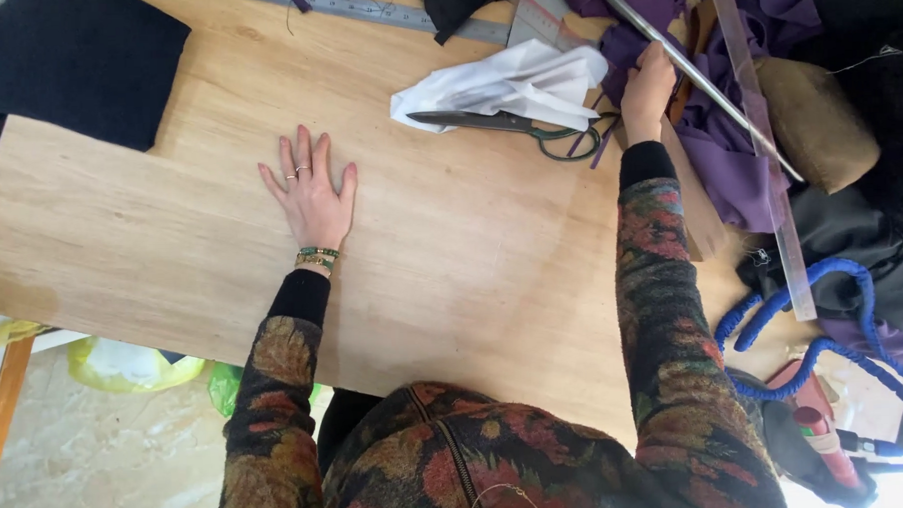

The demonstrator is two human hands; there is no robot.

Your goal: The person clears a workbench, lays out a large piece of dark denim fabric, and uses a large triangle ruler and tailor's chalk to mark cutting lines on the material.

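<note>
My left hand [311,192] lies flat on the bare wooden table [171,234], fingers spread, holding nothing. It wears rings and beaded bracelets. My right hand [648,90] reaches to the far right and closes around a long metal rod [706,83] that slants across a heap of purple fabric [729,164]. Just left of that hand lie large scissors [507,122] with green handles, partly under a crumpled white cloth [511,82].
A black fabric piece [74,57] covers the far left corner. A metal ruler [383,11] runs along the far edge. A clear plastic ruler [769,163] crosses the purple heap. A blue coiled cord [825,341] and an iron [818,421] sit at the right.
</note>
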